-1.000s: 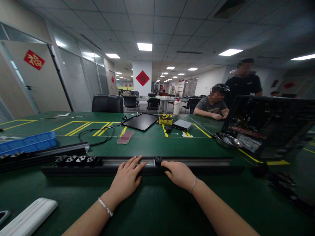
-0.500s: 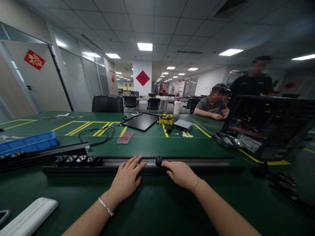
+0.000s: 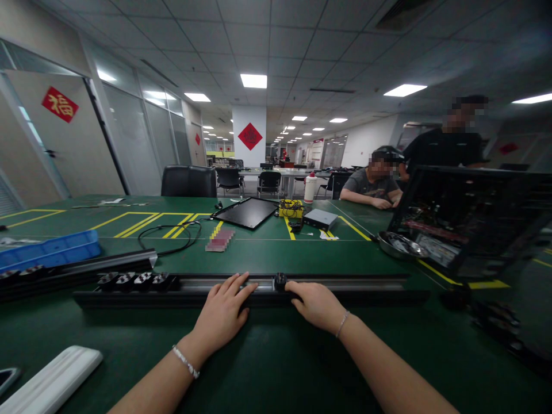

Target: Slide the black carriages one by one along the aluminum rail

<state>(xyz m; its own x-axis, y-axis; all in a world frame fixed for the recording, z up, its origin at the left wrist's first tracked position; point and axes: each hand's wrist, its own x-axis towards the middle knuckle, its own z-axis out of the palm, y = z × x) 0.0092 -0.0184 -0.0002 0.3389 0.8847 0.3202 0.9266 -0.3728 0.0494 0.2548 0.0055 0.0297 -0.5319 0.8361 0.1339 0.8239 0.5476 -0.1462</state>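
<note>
A long black rail (image 3: 366, 289) with a silver channel lies across the green table (image 3: 267, 362) in front of me. My left hand (image 3: 221, 315) rests flat on the rail, fingers stretched out and apart. My right hand (image 3: 317, 305) lies on the rail just right of it, fingertips touching a small black slider (image 3: 280, 281) in the channel. Several black and white sliders (image 3: 135, 280) sit bunched at the rail's left end.
A second rail (image 3: 81, 267) and a blue tray (image 3: 47, 249) lie at the left, a white bar (image 3: 52, 379) at the near left. An open computer case (image 3: 470, 218) stands at the right. A seated person (image 3: 375, 187) and a standing person (image 3: 448, 146) are beyond.
My hands and the small slider have crept slightly to the right along the rail. The standing person at the back has moved to the right.
</note>
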